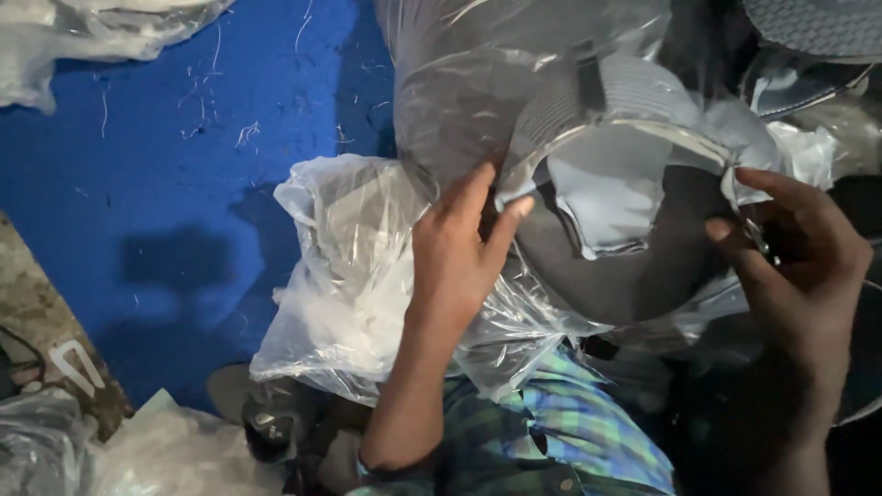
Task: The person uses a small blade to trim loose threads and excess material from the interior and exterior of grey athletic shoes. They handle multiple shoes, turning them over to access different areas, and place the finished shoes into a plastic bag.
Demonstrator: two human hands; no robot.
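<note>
View from above, looking down at a person's two hands working over their lap; the left hand [459, 253] sits near the middle of the frame, fingers spread and curled, thumb and forefinger pinching the edge of a grey cap [611, 234] through clear plastic; the right hand [799, 262] is at the right edge, fingers bent, its fingertips gripping the opposite side of the cap's rim; what sits between those fingers is too dark to tell.

The cap lies between the two hands, upper right of centre, turned so that its open underside faces the camera; a pale band runs round the opening, and pale lining shows inside above a dark grey bowl; a clear bag [478, 83] wraps over the cap's top and rises toward the upper edge of the frame.

Just left of the left hand, touching its wrist, lies a crumpled bag [344, 276] of clear plastic with white stuffing inside; below the hands, a green and blue checked sleeve [560, 432] crosses the lower middle.

The ground at left is a blue sheet [156, 193] dotted with white threads; more clear plastic [83, 28] lies at the top left corner and again at the bottom left; a dark patterned brim [818, 23] shows at the top right corner; the far right is in deep shadow.
</note>
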